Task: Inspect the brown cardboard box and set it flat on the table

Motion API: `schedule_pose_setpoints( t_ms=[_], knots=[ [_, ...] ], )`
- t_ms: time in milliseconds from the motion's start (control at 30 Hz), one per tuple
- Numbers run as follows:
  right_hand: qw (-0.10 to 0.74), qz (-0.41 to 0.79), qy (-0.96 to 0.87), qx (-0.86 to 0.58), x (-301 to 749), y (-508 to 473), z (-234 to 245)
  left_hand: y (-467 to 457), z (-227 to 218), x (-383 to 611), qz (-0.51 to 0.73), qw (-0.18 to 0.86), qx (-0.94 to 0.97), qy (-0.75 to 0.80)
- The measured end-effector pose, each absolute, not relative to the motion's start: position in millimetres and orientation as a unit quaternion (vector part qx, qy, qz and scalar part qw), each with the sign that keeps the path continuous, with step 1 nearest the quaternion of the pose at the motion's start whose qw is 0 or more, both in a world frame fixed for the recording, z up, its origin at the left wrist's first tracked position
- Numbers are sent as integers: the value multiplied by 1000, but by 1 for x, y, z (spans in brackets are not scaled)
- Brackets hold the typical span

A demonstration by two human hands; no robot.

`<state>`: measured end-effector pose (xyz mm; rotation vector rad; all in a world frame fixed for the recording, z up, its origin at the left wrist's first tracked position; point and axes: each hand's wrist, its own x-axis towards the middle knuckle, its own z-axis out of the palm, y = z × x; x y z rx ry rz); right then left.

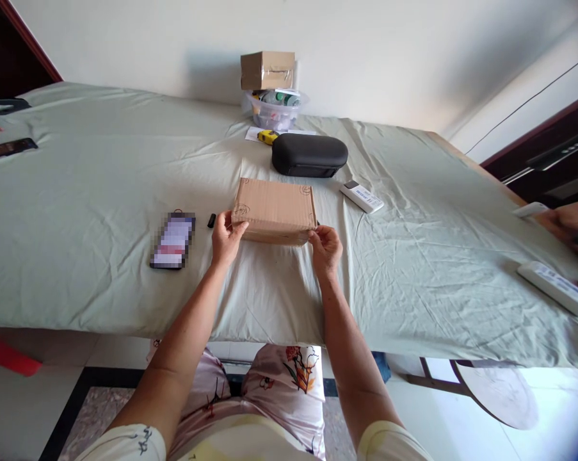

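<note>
And here we are: the cardboard box [275, 202] is lying on the person's side of the black case [310, 155], just in front of it, and both hands are working its near corners. The left hand [228, 238] is pinching one corner, thumb pressing on the edge, fingers wrapping the side; the right hand [327, 248] is pinching the opposite corner, thumb against the front. They're taking opposite ends, presumably so the box is staying level and square to the body; whether its underside is touching the green cloth [413, 269], I can't tell. The phone [173, 241] is lying to the left of the case and nearer the person, perhaps for an easy glance, with a small black piece [212, 221] lying between it and the case. A white device [361, 196] is resting near the case's right end, a yellow tape measure [268, 136] is sitting at its left end, and the clear tub [274, 120] is standing behind it, seemingly keeping loose bits together.
</note>
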<state>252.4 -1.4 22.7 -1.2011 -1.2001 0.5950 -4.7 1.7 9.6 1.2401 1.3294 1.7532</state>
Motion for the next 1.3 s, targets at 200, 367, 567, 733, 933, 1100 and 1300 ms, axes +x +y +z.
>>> schedule_pose_setpoints(
  t_ms=[200, 367, 567, 733, 933, 1100, 1300],
  knots=[
    [544, 250, -565, -568, 265, 1, 21, -1, 12, -15, 548, 267, 513, 604],
    [514, 245, -579, -583, 267, 0, 22, -8, 20, -16, 421, 207, 569, 675],
    [500, 231, -588, -593, 266, -2, 24, -17, 29, -11, 275, 126, 599, 741],
    [438, 222, -625, -607, 269, -5, 25, -21, 35, -7, 212, 95, 601, 765],
    [340, 165, -659, -650, 266, -6, 14, -21, 34, -5, 211, 89, 599, 768],
    [395, 134, -642, -643, 257, -6, 10, -20, 28, 5, 310, 79, 582, 747],
    [464, 128, -567, -668, 231, -14, 7, -29, 27, 28, 367, 70, 533, 759]
  ],
)
